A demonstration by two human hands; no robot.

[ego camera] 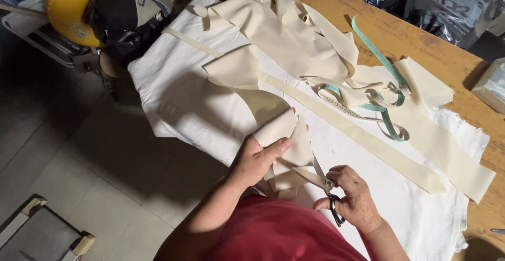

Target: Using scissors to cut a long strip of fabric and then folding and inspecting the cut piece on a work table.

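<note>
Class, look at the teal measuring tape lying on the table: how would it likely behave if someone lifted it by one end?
The measuring tape would probably hang limp, since it lies in loose curls over the cream fabric strips. It looks thin and likely light. Its loops might snag or drag those strips along.

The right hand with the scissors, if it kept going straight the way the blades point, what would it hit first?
The right hand aims the scissors up-left into the folded cream fabric piece held by the left hand. That fabric comes first, probably then the left fingers; depth is unclear.
</note>
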